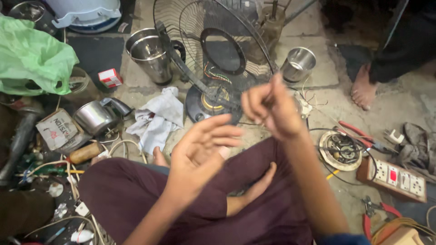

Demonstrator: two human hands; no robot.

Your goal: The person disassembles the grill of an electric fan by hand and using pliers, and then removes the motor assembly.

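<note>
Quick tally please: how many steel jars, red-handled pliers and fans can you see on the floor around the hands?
Steel jars: 3
Red-handled pliers: 2
Fans: 1
Total: 6

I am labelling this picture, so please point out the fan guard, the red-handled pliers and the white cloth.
fan guard [190,27], head view, on the wire grille left of the hub.
red-handled pliers [352,129], head view, on the upper red handle.
white cloth [159,115], head view, on the middle of the crumpled fabric.
</note>
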